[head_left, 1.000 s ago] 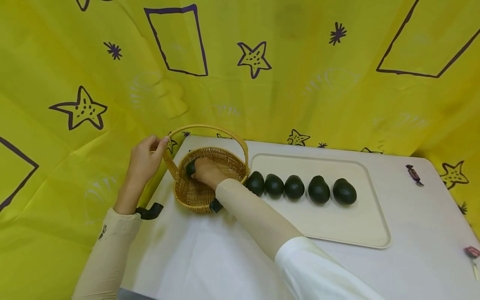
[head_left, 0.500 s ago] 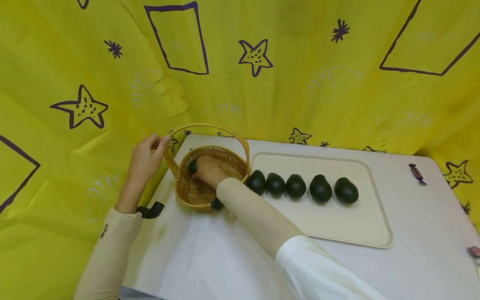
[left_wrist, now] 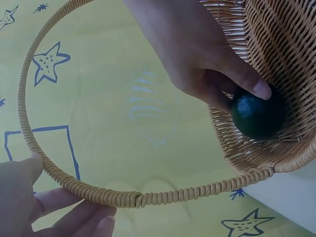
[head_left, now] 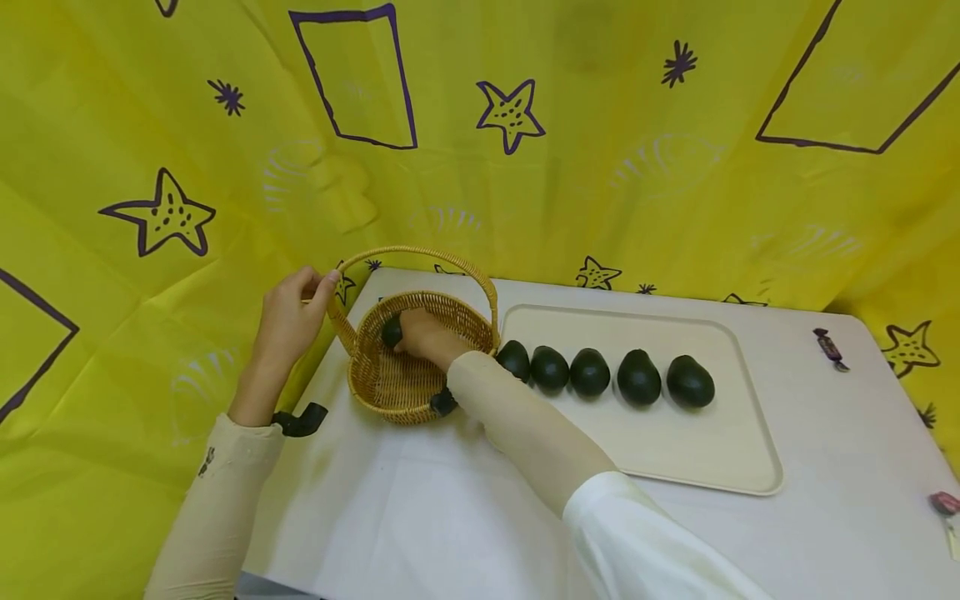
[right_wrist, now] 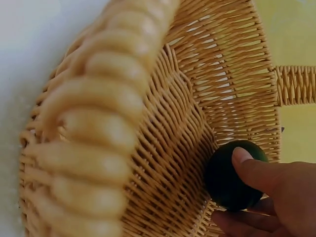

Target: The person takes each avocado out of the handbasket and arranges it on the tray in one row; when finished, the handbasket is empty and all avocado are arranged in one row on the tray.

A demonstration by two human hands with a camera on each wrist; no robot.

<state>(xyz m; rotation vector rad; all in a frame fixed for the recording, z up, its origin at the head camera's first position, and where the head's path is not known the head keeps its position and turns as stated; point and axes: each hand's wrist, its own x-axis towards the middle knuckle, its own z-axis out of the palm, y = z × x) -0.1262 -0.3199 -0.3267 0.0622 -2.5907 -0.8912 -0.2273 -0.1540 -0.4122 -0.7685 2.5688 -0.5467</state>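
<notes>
A woven wicker basket (head_left: 405, 398) with a tall arched handle (head_left: 420, 250) stands at the table's left side. My left hand (head_left: 294, 312) grips the handle's left part, thumb on one side and fingers beneath, as the left wrist view shows. Inside the basket, my right hand (head_left: 423, 335) holds a dark green avocado (left_wrist: 259, 113) by the back left wall. In the right wrist view the thumb lies over the avocado (right_wrist: 232, 175), with the fingers curled under it. The rest of the basket's floor shows bare weave.
Several avocados (head_left: 589, 373) lie in a row on a cream tray (head_left: 697, 467) right of the basket. A wrapped candy (head_left: 830, 350) lies at the far right, another (head_left: 943, 503) nearer the front. A yellow patterned curtain (head_left: 465, 183) hangs behind the table.
My right hand has shifted slightly right and back within the basket, the avocado moving with it. My left hand keeps its grip on the handle, and the tray's avocados stay put.
</notes>
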